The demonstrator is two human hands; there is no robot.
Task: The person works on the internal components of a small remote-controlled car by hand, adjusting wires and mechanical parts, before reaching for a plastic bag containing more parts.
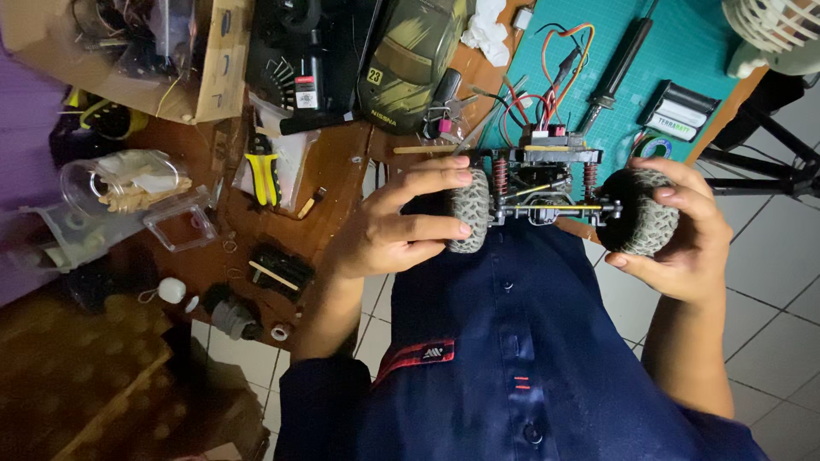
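Nearest us is our dark blue shirt (pixel 512 367), and just beyond it we hold a small model truck chassis (pixel 547 183) level over the near edge of the cluttered wooden table (pixel 342 171). Our left hand (pixel 393 230) curls around one knobby tyre (pixel 468 218) and our right hand (pixel 683 239) cups the other tyre (pixel 645 213), fingers closed on each, probably to steady the axle, while red wires (pixel 547 94) trail onto the green mat (pixel 683 51) beyond.

Both hands, L (pixel 395 224) & R (pixel 683 230), grip RC truck chassis (pixel 547 192) by its knobby wheels.
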